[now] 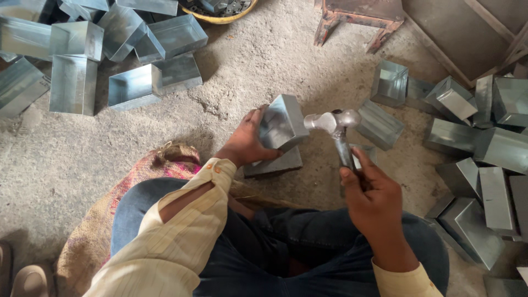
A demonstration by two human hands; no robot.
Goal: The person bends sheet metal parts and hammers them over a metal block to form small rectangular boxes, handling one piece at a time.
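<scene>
My left hand (246,138) grips a small open sheet-metal box (283,122), holding it tilted on a flat grey metal block (275,163) on the floor. My right hand (369,192) is closed on the handle of a ball-peen hammer (335,124). The hammer's head hovers just right of the box's edge, nearly touching it. I sit cross-legged in blue jeans and a pale striped shirt.
Several finished metal boxes are piled at the upper left (132,85) and along the right side (484,143). A yellow tub (220,19) and a rusty metal stand (357,16) are at the top. A burlap sack (159,165) lies under my left leg on the concrete floor.
</scene>
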